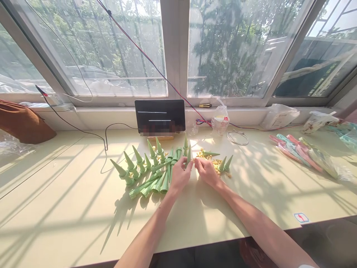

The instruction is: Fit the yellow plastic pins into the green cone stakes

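Left hand (pixel 181 174): pinching green spike (pixel 189 155), point upward, above worktop (pixel 92 230). Right hand (pixel 206 172): fingertips together just beside spike; item between them, if any, cannot be told. Green parts (pixel 164 186) grouped left, yellow pieces (pixel 217 163) right: apparently one supply per hand. Dark screen (pixel 160 115) likely limits rearward room; lateral room left of green parts; worktop front edge passes under forearms (pixel 164 212).

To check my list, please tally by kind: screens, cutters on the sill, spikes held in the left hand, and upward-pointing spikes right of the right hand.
Screen: 1
Cutter: 1
Held spike: 1
Upward-pointing spikes: 2
Total: 5
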A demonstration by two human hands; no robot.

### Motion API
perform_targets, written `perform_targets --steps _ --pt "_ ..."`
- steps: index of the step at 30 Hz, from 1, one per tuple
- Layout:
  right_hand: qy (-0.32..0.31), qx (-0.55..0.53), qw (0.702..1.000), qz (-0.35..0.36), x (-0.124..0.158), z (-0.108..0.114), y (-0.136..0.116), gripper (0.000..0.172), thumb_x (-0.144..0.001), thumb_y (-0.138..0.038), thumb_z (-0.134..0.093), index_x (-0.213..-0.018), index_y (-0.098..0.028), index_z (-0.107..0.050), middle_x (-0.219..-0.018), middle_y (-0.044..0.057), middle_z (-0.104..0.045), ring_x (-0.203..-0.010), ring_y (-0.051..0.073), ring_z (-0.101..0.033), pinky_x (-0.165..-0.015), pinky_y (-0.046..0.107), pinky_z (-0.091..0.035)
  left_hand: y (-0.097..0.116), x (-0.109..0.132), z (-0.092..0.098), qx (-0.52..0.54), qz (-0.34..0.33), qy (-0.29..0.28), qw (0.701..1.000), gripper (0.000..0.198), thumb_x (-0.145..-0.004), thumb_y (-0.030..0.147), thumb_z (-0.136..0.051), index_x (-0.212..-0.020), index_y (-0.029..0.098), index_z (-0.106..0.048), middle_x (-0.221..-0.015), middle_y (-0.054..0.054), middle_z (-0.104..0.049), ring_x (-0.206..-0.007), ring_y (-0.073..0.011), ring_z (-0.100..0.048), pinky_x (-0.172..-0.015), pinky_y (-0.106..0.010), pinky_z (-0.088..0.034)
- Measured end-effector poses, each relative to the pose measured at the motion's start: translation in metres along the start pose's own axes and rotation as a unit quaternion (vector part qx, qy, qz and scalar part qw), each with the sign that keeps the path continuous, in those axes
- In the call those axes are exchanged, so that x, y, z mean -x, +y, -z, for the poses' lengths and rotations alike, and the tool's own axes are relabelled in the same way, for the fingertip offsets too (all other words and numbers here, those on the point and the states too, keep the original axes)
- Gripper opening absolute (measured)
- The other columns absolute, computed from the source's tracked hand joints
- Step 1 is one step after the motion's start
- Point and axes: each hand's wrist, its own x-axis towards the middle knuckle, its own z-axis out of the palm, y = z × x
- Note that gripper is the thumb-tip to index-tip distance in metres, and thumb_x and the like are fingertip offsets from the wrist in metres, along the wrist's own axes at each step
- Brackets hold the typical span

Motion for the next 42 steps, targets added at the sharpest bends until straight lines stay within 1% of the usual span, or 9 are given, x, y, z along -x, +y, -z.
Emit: perform_targets --steps 2,5,7,12,21,24,31,34,42 --pt "-0.003 -0.021 1.000 -0.009 0.000 0.000 -0.002 0.037 -0.099 -0.044 -0.041 -0.073 -0.020 -0.051 -0.064 -0.002 -0.051 -0.054 0.012 -0.045 -0.054 0.026 -0.035 -0.001 -0.001 0.000 0.022 0.011 0.002 1.000 0.026 -0.085 0.045 -0.060 -0.086 0.019 -0.062 -0.078 -0.002 -0.062 -0.060 -0.0131 -0.054 -0.048 -0.023 -0.041" --pt "-0.012 -0.044 0.999 -0.010 0.001 0.001 -0.005 0.026 -0.097 -0.043 -0.047 -0.089 -0.020 -0.056 -0.078 0.000 -0.059 -0.053 0.011 -0.049 -0.052 0.026 -0.037 -0.002 -0.001 0.000 0.048 0.037 0.014 0.998 0.029 -0.084 0.048 -0.061 -0.086 0.019 -0.060 -0.081 -0.003 -0.062 -0.056 -0.0118 -0.053 -0.044 -0.023 -0.040" --pt "-0.017 -0.046 0.999 -0.004 0.001 0.002 -0.007 0.023 -0.095 -0.042 -0.049 -0.093 -0.020 -0.056 -0.084 0.001 -0.060 -0.053 0.011 -0.050 -0.052 0.026 -0.039 -0.003 -0.002 0.001 0.055 0.050 0.023 0.997 0.032 -0.083 0.049 -0.061 -0.085 0.018 -0.059 -0.079 -0.003 -0.063 -0.053 -0.0111 -0.053 -0.044 -0.023 -0.039" --pt "-0.022 -0.041 0.999 0.006 0.001 0.002 -0.007 0.023 -0.096 -0.041 -0.048 -0.087 -0.020 -0.054 -0.080 0.001 -0.058 -0.055 0.012 -0.051 -0.052 0.026 -0.040 -0.004 -0.003 0.000 0.056 0.051 0.018 0.997 0.032 -0.084 0.049 -0.060 -0.084 0.018 -0.057 -0.077 -0.003 -0.062 -0.053 -0.0106 -0.053 -0.045 -0.022 -0.041" --pt "-0.032 -0.031 0.999 0.012 0.002 0.003 -0.008 0.023 -0.097 -0.036 -0.045 -0.081 -0.021 -0.052 -0.072 -0.002 -0.056 -0.056 0.012 -0.048 -0.056 0.026 -0.038 0.000 -0.002 0.001 0.090 0.057 -0.013 0.994 0.028 -0.084 0.044 -0.060 -0.085 0.017 -0.059 -0.081 -0.005 -0.060 -0.069 -0.0147 -0.056 -0.048 -0.023 -0.046" --pt "-0.040 -0.033 0.999 0.013 0.002 0.004 -0.011 0.026 -0.098 -0.035 -0.043 -0.077 -0.021 -0.051 -0.069 -0.002 -0.055 -0.056 0.012 -0.047 -0.057 0.026 -0.037 0.000 -0.002 0.001 0.096 0.057 -0.022 0.993 0.025 -0.084 0.042 -0.060 -0.086 0.017 -0.060 -0.082 -0.005 -0.061 -0.069 -0.0144 -0.056 -0.050 -0.023 -0.047" --pt "-0.046 -0.015 0.999 0.017 0.002 0.004 -0.009 0.033 -0.099 -0.034 -0.040 -0.071 -0.020 -0.047 -0.065 -0.003 -0.053 -0.055 0.011 -0.041 -0.056 0.025 -0.033 0.001 -0.001 0.001 0.112 0.056 -0.032 0.992 0.025 -0.082 0.041 -0.063 -0.085 0.017 -0.061 -0.079 -0.004 -0.059 -0.069 -0.0144 -0.055 -0.049 -0.022 -0.047" --pt "-0.052 -0.010 0.998 0.019 0.002 0.003 -0.007 0.034 -0.100 -0.035 -0.038 -0.070 -0.020 -0.046 -0.066 -0.002 -0.053 -0.055 0.011 -0.041 -0.056 0.025 -0.033 0.001 -0.002 0.002 0.114 0.058 -0.038 0.991 0.026 -0.081 0.043 -0.064 -0.084 0.017 -0.061 -0.079 -0.004 -0.059 -0.068 -0.0139 -0.055 -0.048 -0.022 -0.046" --pt "-0.058 -0.006 0.998 0.023 0.002 0.003 -0.006 0.042 -0.101 -0.040 -0.034 -0.068 -0.020 -0.049 -0.066 -0.001 -0.055 -0.056 0.012 -0.044 -0.057 0.026 -0.035 0.005 -0.002 0.002 0.129 0.067 -0.049 0.988 0.032 -0.078 0.048 -0.067 -0.083 0.017 -0.062 -0.076 -0.003 -0.057 -0.066 -0.0135 -0.055 -0.047 -0.022 -0.046"
